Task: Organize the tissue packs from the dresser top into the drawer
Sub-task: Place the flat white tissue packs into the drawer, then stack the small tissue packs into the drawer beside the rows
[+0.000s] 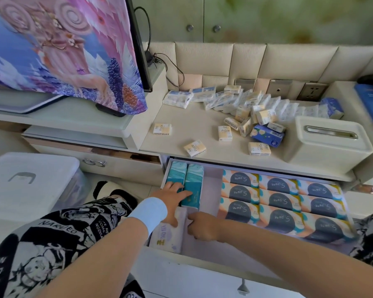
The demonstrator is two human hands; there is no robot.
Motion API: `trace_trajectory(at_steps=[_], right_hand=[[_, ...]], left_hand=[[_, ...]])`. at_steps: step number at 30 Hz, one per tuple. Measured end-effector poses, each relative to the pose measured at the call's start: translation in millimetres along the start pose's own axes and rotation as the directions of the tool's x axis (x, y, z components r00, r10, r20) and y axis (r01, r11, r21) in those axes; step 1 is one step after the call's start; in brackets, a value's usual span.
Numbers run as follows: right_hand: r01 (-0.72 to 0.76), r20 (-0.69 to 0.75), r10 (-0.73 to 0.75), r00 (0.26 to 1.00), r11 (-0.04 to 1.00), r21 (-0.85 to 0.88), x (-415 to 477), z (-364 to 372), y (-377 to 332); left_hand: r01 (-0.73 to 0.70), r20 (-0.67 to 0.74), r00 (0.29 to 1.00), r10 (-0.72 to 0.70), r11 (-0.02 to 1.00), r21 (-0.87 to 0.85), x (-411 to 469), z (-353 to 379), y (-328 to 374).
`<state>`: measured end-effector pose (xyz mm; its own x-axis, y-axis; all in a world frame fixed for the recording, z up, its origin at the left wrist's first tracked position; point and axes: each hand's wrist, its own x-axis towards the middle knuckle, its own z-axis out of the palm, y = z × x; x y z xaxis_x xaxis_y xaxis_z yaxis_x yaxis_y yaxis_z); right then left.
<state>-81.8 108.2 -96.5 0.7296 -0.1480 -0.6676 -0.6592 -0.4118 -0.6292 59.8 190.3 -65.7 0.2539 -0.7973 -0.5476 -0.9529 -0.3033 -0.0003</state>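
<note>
Left hand: fingers straight and spread, pressing flat on the near ends of two teal packs; it grasps nothing. Right hand: fingers curled, forefinger against the right edge of a pale pack. Pinching or only pushing, cannot tell.

Drawer stands open under the dresser top. Contents:
- teal packs, side by side in the back left corner, long axes front to back;
- pale pack, front left corner, just in front of the teal pair, also front to back;
- nine orange packs, three rows of three along the right side, long axes left to right;
- a bare strip of floor between the teal and orange groups.

Small packs are not yet moved. Most are heaped along the back edge of the dresser top, a few lie loose toward its front edge, and a blue pack sits among them. A white tissue box is at the right edge.

Judgement: the small packs lie above and to the right of both hands, so the right hand is nearer. The loose ones by the front edge look like the shortest reach. The bare strip looks the likely slot for them.
</note>
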Motion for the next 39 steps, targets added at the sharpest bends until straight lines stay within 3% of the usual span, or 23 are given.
trace_trajectory(at_steps=[3,7,10,14,17,20,25,27,29,34,39], right_hand=[[-0.01,-0.183,-0.016,0.983,0.99,-0.137,-1,-23,-6],[-0.009,-0.385,0.037,0.922,0.997,0.075,-6,-62,-15],[0.051,-0.51,0.028,0.86,0.989,0.14,-13,-97,-22],[0.035,-0.644,-0.01,0.765,0.999,0.026,-13,-138,-24],[-0.055,-0.695,-0.027,0.719,0.994,-0.096,-10,-168,-22],[-0.211,-0.698,-0.066,0.714,0.929,-0.304,-5,-194,-17],[-0.226,-0.531,-0.036,0.846,0.88,-0.419,15,-222,-9],[-0.274,-0.494,-0.021,0.869,0.811,-0.516,22,-222,-10],[-0.303,-0.51,-0.032,0.86,0.772,-0.559,28,-216,-9],[-0.251,-0.625,-0.104,0.774,0.855,-0.454,35,-214,-1],[-0.146,-0.628,-0.155,0.762,0.905,-0.4,19,-205,7]], left_hand=[[0.058,-0.067,0.995,-0.07,0.985,-0.162,4,-26,-1],[0.101,-0.153,0.976,-0.157,0.941,-0.322,10,-72,-4],[0.091,-0.226,0.955,-0.19,0.918,-0.387,17,-101,-5],[0.08,-0.329,0.916,-0.229,0.909,-0.41,41,-117,-3],[0.116,-0.305,0.921,-0.241,0.919,-0.377,62,-116,-1],[0.14,-0.274,0.929,-0.249,0.921,-0.363,80,-113,-3],[0.067,-0.306,0.932,-0.192,0.924,-0.377,99,-116,-7],[0.03,-0.283,0.948,-0.144,0.928,-0.372,103,-117,-6],[0.005,-0.262,0.958,-0.115,0.922,-0.387,102,-116,-5],[-0.087,-0.254,0.967,-0.018,0.915,-0.394,92,-108,3],[-0.138,-0.176,0.981,0.082,0.931,-0.337,76,-98,26]])
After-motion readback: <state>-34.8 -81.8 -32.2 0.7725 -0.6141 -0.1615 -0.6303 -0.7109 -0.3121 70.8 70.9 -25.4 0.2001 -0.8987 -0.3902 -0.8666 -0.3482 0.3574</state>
